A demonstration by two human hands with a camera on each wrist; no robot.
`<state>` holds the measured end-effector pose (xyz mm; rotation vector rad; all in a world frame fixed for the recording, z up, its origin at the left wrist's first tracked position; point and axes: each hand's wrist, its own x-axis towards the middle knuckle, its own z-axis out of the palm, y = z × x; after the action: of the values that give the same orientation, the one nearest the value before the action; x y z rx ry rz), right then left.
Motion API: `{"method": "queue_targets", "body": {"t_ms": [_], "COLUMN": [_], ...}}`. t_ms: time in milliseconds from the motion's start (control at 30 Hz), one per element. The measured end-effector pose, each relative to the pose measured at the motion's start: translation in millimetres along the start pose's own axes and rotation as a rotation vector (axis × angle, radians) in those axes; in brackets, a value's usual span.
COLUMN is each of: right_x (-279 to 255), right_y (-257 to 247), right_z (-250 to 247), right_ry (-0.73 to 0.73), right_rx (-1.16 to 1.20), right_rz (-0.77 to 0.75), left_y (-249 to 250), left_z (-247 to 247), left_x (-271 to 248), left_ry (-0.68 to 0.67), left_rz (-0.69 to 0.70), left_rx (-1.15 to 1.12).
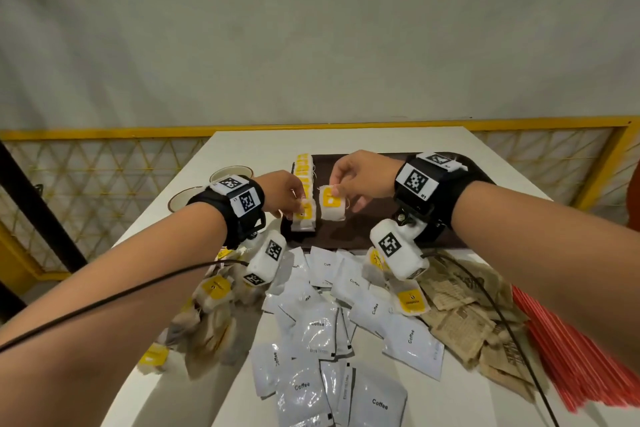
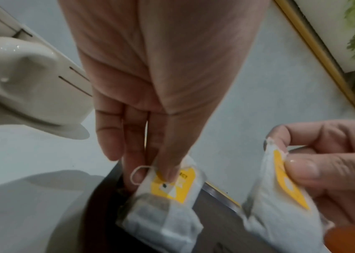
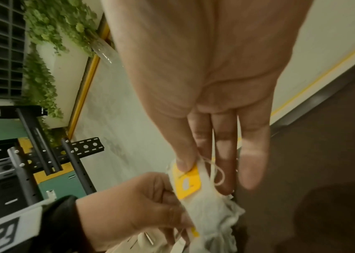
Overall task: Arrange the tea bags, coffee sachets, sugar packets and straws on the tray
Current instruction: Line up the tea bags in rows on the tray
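Note:
A dark brown tray [image 1: 377,236] lies on the white table, with a row of yellow-tagged tea bags [image 1: 304,172] along its left edge. My left hand [image 1: 287,192] pinches a tea bag [image 2: 167,196] by its top at the near end of that row. My right hand [image 1: 356,180] pinches a second tea bag [image 1: 331,206] by its yellow tag, just above the tray and right of the first. Loose tea bags [image 1: 214,291], white coffee sachets [image 1: 322,333], brown sugar packets [image 1: 460,315] and red straws [image 1: 581,354] lie on the table nearer me.
Two beige cups [image 1: 194,199] stand on the table left of the tray. A yellow-framed mesh railing [image 1: 104,163] runs behind the table. The right part of the tray [image 1: 415,243] is bare. A black cable [image 1: 138,291] crosses my left forearm.

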<state>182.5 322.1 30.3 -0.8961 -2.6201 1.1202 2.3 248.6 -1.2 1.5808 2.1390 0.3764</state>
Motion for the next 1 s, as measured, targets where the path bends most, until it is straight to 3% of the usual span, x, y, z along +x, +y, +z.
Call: {"method": "queue_targets", "body": {"t_ms": [267,400,800,1000], "right_x": [24,35,30,35], "right_y": [-12,-8,8,6], "right_z": [28,40,33,47], "right_ry": [-0.183,-0.139,-0.193,-0.175], "right_rx": [0.051,0.015,0.037,0.106], "right_rz": [0.016,0.031,0.099,0.122], "left_y": [-7,-11,-17,-13], "left_z": [-2,-4,-9,-3], "left_x": [10,9,4,2], "left_ry": [0.047,0.025,0.0,0.054], "left_rz": [-0.01,-0.008,-0.1,-0.119], "left_rx": [-0.025,-0.099,-0.359,-0.329]}}
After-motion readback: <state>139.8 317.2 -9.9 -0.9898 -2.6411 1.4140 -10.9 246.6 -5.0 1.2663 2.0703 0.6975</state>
